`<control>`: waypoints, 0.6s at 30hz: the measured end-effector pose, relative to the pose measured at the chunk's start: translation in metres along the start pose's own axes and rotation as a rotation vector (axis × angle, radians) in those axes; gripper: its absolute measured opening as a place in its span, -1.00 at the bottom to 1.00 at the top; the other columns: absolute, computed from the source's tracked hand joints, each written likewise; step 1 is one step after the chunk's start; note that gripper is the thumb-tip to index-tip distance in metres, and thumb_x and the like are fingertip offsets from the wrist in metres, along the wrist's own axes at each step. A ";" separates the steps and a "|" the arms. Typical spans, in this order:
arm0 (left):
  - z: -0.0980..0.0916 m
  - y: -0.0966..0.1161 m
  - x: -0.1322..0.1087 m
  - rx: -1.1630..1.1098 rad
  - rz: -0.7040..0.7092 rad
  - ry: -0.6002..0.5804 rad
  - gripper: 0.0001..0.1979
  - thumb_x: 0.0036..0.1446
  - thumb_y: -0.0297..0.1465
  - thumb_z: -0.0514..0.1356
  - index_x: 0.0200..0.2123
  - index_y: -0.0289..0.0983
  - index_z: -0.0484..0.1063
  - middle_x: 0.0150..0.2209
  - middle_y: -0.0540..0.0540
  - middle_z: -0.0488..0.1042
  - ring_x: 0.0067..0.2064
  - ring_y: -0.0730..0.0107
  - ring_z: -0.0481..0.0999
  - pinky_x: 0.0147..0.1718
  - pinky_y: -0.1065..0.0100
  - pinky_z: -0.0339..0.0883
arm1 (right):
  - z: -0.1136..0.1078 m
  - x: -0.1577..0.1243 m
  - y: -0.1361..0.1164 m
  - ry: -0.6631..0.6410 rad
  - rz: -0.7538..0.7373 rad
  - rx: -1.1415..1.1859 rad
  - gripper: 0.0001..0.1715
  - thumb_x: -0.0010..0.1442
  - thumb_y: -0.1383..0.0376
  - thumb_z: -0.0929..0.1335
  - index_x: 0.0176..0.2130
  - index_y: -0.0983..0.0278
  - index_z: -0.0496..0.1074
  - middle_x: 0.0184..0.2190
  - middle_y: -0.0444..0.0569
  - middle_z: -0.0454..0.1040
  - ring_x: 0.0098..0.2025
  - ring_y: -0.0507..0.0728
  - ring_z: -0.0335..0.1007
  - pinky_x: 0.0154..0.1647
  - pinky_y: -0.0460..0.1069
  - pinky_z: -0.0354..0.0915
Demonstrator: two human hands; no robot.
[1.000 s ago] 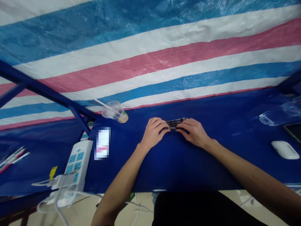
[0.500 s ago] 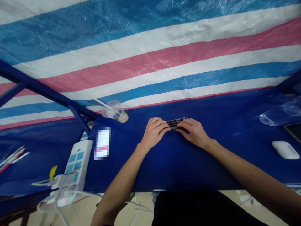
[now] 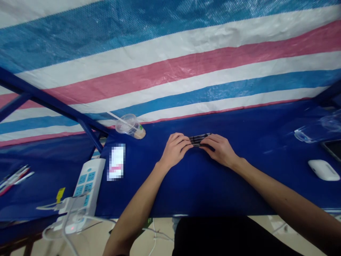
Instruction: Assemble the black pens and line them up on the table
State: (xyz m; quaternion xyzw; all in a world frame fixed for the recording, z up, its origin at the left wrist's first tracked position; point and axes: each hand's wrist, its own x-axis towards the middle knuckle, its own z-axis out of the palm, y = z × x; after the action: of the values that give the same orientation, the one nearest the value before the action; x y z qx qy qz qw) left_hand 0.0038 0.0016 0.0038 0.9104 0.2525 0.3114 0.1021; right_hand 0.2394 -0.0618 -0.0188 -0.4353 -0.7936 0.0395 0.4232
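Several dark pens point(image 3: 198, 139) lie side by side on the blue tabletop point(image 3: 202, 185), in the middle of the head view. My left hand point(image 3: 176, 147) has its fingers closed around their left ends. At the right ends, my right hand point(image 3: 218, 148) grips the same bundle between thumb and fingers. Only the middle of the pens shows between the two hands; their ends are mostly hidden under the fingers.
Left of my hands are a plastic cup point(image 3: 130, 126) with a straw, a blurred-out phone point(image 3: 116, 162) and a power strip point(image 3: 89, 185) with cables. More pens point(image 3: 16, 179) lie far left. A clear bottle point(image 3: 314, 131) and a white case point(image 3: 323, 170) are at right.
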 end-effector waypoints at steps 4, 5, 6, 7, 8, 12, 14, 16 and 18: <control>0.002 -0.001 -0.001 -0.009 0.030 0.042 -0.87 0.33 -0.30 0.27 -0.19 -0.21 0.57 -0.14 -0.07 0.63 -0.03 0.24 0.50 0.00 0.12 0.37 | 0.000 -0.001 0.002 -0.029 -0.002 -0.007 -0.91 0.37 0.29 0.38 -0.14 0.22 0.53 -0.23 0.01 0.63 -0.24 0.19 0.51 -0.18 0.12 0.42; 0.002 -0.001 -0.001 -0.011 0.033 0.047 -0.88 0.33 -0.30 0.28 -0.19 -0.21 0.57 -0.14 -0.07 0.63 -0.03 0.24 0.50 0.00 0.12 0.38 | 0.000 -0.002 0.002 -0.035 -0.005 -0.007 -0.90 0.38 0.29 0.38 -0.13 0.22 0.53 -0.23 0.01 0.63 -0.24 0.19 0.51 -0.18 0.13 0.42; 0.002 -0.001 -0.001 -0.012 0.032 0.050 -0.88 0.33 -0.30 0.28 -0.18 -0.21 0.57 -0.14 -0.07 0.63 -0.03 0.24 0.50 0.00 0.12 0.38 | 0.000 -0.002 0.003 -0.037 -0.008 -0.007 -0.90 0.38 0.28 0.38 -0.13 0.22 0.54 -0.22 0.01 0.63 -0.24 0.19 0.51 -0.18 0.13 0.42; 0.001 -0.001 -0.001 -0.013 0.027 0.049 -0.89 0.33 -0.30 0.28 -0.18 -0.20 0.57 -0.14 -0.07 0.63 -0.03 0.24 0.50 0.01 0.11 0.38 | 0.000 -0.002 0.003 -0.036 -0.011 -0.006 -0.90 0.38 0.28 0.39 -0.14 0.22 0.54 -0.22 0.01 0.63 -0.24 0.19 0.51 -0.17 0.13 0.42; 0.001 0.000 -0.001 -0.014 0.021 0.048 -0.89 0.33 -0.30 0.28 -0.18 -0.20 0.57 -0.13 -0.07 0.63 -0.02 0.24 0.50 0.01 0.11 0.38 | 0.001 -0.002 0.003 -0.031 -0.013 -0.006 -0.90 0.38 0.28 0.39 -0.14 0.22 0.54 -0.23 0.00 0.63 -0.24 0.19 0.51 -0.17 0.13 0.43; -0.002 0.001 0.000 -0.010 0.006 0.014 -0.81 0.30 -0.26 0.30 -0.10 -0.21 0.56 -0.10 -0.10 0.62 0.01 0.21 0.47 0.03 0.09 0.36 | 0.001 -0.002 0.002 0.001 -0.014 -0.006 -0.92 0.36 0.30 0.40 -0.13 0.22 0.53 -0.23 0.01 0.63 -0.24 0.18 0.50 -0.15 0.12 0.43; -0.001 0.001 0.000 0.002 0.003 -0.006 -0.83 0.33 -0.27 0.27 -0.12 -0.22 0.56 -0.09 -0.11 0.61 0.02 0.20 0.46 0.02 0.10 0.35 | 0.000 -0.001 0.002 0.008 -0.012 -0.005 -0.91 0.36 0.31 0.40 -0.13 0.23 0.53 -0.23 0.01 0.62 -0.24 0.18 0.50 -0.16 0.12 0.43; 0.000 0.000 0.000 0.009 0.008 -0.006 -0.86 0.35 -0.30 0.25 -0.18 -0.23 0.57 -0.10 -0.10 0.62 0.00 0.20 0.46 -0.01 0.11 0.34 | 0.000 -0.001 0.001 0.004 -0.014 -0.003 -0.92 0.36 0.31 0.41 -0.13 0.24 0.53 -0.23 0.01 0.62 -0.23 0.18 0.50 -0.16 0.12 0.43; 0.001 0.000 0.000 0.008 0.017 0.006 -0.85 0.35 -0.30 0.25 -0.21 -0.24 0.57 -0.12 -0.09 0.62 -0.01 0.21 0.46 -0.01 0.12 0.34 | -0.001 -0.001 0.001 -0.002 -0.016 -0.005 -0.92 0.36 0.31 0.40 -0.14 0.24 0.53 -0.23 0.01 0.62 -0.23 0.19 0.50 -0.16 0.12 0.42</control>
State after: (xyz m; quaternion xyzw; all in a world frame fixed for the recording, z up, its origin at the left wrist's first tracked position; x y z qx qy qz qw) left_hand 0.0045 0.0019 0.0030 0.9120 0.2464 0.3140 0.0949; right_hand 0.2408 -0.0618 -0.0194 -0.4299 -0.7978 0.0343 0.4214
